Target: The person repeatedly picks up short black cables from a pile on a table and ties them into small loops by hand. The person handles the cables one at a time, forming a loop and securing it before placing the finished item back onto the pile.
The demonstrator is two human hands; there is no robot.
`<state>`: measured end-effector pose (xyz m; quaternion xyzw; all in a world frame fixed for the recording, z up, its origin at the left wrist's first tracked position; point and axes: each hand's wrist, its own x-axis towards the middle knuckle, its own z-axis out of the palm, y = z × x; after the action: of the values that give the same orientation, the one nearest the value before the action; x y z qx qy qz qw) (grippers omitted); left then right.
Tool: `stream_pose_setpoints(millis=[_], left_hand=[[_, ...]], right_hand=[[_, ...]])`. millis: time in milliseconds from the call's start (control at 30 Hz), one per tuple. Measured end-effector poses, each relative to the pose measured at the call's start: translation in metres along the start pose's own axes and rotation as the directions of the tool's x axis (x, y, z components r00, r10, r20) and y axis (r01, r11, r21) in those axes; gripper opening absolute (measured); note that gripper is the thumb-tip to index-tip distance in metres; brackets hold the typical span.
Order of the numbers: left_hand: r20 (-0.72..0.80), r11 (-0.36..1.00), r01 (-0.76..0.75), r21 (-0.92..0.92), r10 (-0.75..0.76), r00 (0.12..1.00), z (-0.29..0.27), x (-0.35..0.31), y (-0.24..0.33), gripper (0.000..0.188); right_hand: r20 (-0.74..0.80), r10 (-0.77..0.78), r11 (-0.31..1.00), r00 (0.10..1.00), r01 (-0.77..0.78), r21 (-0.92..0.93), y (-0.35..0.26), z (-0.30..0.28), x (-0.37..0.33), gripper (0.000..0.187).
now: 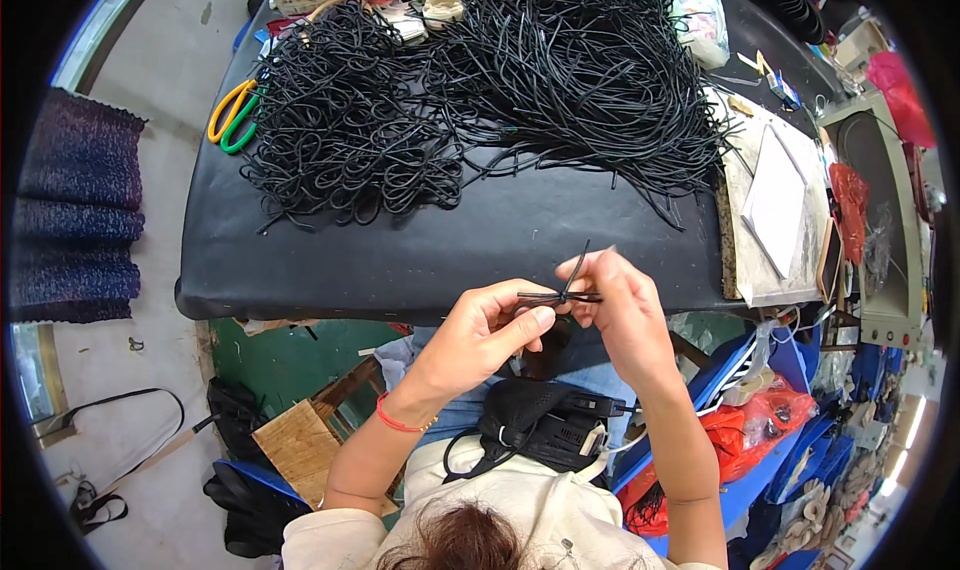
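Note:
A short black cord (563, 297) crosses itself in a small knot or loop between my hands, just past the table's near edge. My left hand (485, 332) pinches one side of it between thumb and fingers. At the other side, my right hand (628, 310) has its thumb and fingertips closed on the cord, while one loose end sticks up above the knot. On the table beyond lie a tangled heap of looped black cords (350, 120) at the left and a larger bundle of long black cords (590, 70) at the right.
Scissors with yellow and green handles (236, 118) lie at the black table's (420, 265) left edge. A stone slab (737, 210) bearing white sheets (780, 205) is at the right. Red plastic bags (765, 415) hang beside my right arm; a wooden stool (297, 448) stands at lower left.

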<state>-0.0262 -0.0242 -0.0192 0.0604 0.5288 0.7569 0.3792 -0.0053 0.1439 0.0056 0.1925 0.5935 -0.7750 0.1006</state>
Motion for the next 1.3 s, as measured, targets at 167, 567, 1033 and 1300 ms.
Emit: stream_pose_setpoints(millis=[167,567,1033,1300], left_hand=[[-0.052,0.997,-0.076,0.001,0.076,0.996,0.011,0.0,0.001,0.016],[-0.28,0.919,-0.252,0.303,0.339,0.898,0.019,0.008,-0.016,0.012],[-0.209,0.988,-0.155,0.022,0.156,0.965,0.011,0.002,-0.003,0.014],[-0.291,0.898,-0.373,-0.235,0.301,0.908,0.023,0.017,-0.005,0.019]], right_hand=[[0.049,-0.217,0.954,0.975,0.223,-0.199,0.002,0.005,-0.005,0.023],[0.048,-0.017,0.998,0.999,0.019,-0.056,-0.003,-0.004,-0.002,0.018],[0.195,0.054,0.983,0.979,-0.018,-0.183,-0.013,-0.009,-0.015,0.019],[0.099,-0.06,0.995,0.993,0.052,0.085,-0.001,0.013,-0.019,0.022]])
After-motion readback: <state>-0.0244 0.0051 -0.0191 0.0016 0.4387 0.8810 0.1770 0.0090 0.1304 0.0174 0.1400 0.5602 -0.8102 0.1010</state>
